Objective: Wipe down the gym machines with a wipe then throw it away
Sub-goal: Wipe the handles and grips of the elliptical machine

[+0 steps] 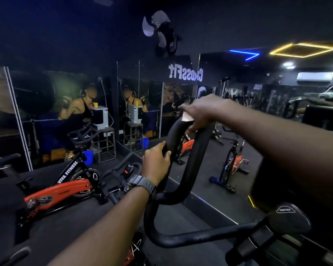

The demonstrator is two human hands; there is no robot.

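Left hand (156, 163) on the handlebar loop (188, 166) near side, right hand (200, 112) with wipe (186, 117) at its far top, spin bike (65, 185) left, mirror wall (85, 104) behind

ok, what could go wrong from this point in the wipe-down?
1. The wipe is a small bunch under the right hand at the top of the handlebar loop; it could slip out.
2. The left hand grips one side, so that patch may go unwiped.
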